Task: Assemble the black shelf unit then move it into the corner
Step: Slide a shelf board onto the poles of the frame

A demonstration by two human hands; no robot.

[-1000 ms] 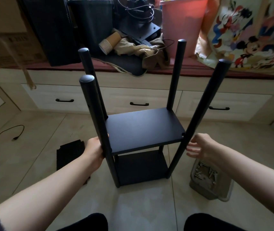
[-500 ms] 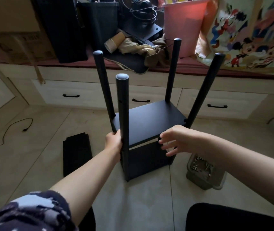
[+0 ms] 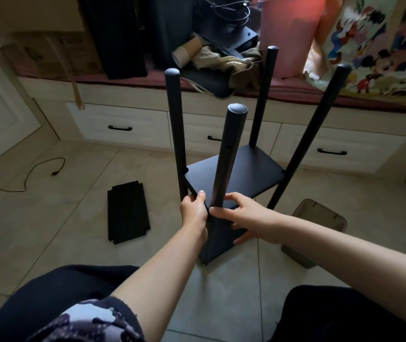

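Note:
The black shelf unit (image 3: 243,174) stands on the tiled floor in front of me, with several black posts rising above its upper board and a lower board beneath. One corner post (image 3: 226,156) points toward me. My left hand (image 3: 194,209) grips the upper board's near edge just left of that post. My right hand (image 3: 241,215) curls round the same corner from the right, thumb by the post and fingers spread down the side. A loose black shelf board (image 3: 127,211) lies flat on the floor to the left.
A clear plastic box (image 3: 318,225) of screws sits on the floor at right. A black cable (image 3: 36,169) trails at far left. Behind runs a low drawer bench (image 3: 127,124) piled with black panels, paper cups (image 3: 187,51), cloth and a pink bin (image 3: 288,33).
The unit has turned so a corner post now faces me. My right hand moved from the right post across to the near corner; my left hand stayed on the left edge.

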